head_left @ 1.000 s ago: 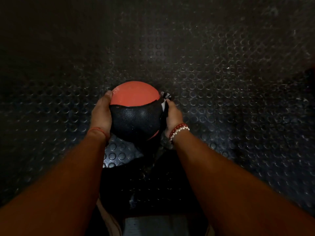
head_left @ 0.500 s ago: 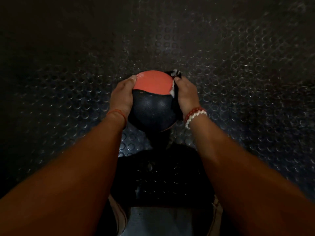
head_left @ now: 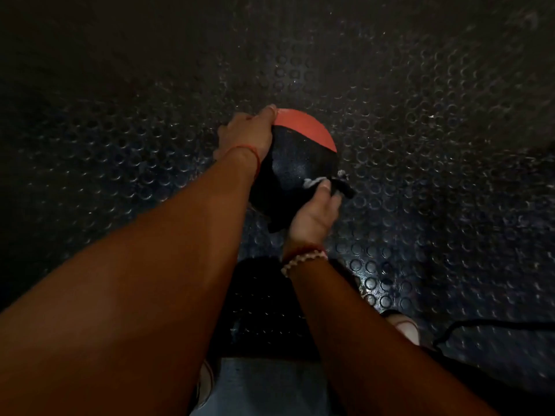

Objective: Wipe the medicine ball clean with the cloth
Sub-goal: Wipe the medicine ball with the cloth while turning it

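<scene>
Left hand (head_left: 246, 136), fingers curled round its side, steadies a seemingly heavy, grippy black-and-red rubber medicine ball (head_left: 300, 157) while right hand (head_left: 313, 217) pinches a soft dark cloth (head_left: 344, 187) against it.

— What is underfoot?
— A black rubber floor (head_left: 435, 163), covered in rows of raised round studs. It fills the whole view.
— Clean?
— No. Pale scuffs (head_left: 286, 81) and dusty specks lie scattered over it, thickest toward the upper middle and the right.
— And the light?
— Dim. The upper left corner sinks almost to black, while a glossy sheen (head_left: 372, 277) catches the studs low and right of centre.
— Anything lying on it?
— A thin black cable (head_left: 495, 322) comes in from the right edge, low down, and bends downward at its near end.
</scene>
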Action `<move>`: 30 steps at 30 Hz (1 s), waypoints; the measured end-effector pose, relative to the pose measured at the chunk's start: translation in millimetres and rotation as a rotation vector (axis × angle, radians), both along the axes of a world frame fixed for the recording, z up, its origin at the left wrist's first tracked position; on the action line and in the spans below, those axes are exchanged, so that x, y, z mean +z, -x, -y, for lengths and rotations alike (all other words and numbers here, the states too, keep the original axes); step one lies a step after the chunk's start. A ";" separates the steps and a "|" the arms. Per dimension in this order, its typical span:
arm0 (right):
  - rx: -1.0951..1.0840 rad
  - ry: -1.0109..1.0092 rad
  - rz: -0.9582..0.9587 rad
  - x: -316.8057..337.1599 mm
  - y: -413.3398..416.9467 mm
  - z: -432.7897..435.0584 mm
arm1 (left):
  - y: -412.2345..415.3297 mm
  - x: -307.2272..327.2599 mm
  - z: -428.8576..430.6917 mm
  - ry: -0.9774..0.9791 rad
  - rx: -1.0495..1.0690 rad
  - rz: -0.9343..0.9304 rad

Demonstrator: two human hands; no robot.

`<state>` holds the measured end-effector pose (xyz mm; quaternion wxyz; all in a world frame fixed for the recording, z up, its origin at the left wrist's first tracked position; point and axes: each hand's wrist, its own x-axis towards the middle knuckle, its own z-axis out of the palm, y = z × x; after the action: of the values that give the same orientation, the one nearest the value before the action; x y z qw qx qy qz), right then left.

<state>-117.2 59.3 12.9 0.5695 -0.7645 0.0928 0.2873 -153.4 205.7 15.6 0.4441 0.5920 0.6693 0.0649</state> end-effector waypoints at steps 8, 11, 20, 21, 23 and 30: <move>0.326 0.002 0.254 10.7 -44.5 -23.1 | 11.6 0.2 7.5 0.006 0.031 0.061; 0.440 0.030 0.061 0.1 -76.1 -33.6 | 12.8 -1.3 9.3 0.022 0.078 0.107; 0.073 -0.001 -0.192 1.9 -45.2 -21.9 | 7.6 0.8 10.9 0.030 0.123 0.085; 0.130 0.057 -0.011 10.5 -32.1 -17.3 | 6.9 1.4 11.2 0.029 0.118 0.078; 0.291 0.144 0.221 23.4 -15.7 -11.3 | 6.5 2.1 12.5 0.017 0.102 0.067; 0.754 0.125 0.352 27.4 -77.5 -49.4 | 11.2 7.0 23.1 -0.002 0.134 0.122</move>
<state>-39.7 108.7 40.3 0.3842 -0.8155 -0.2748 0.3344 -164.5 182.6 22.7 0.4780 0.5415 0.6791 0.1310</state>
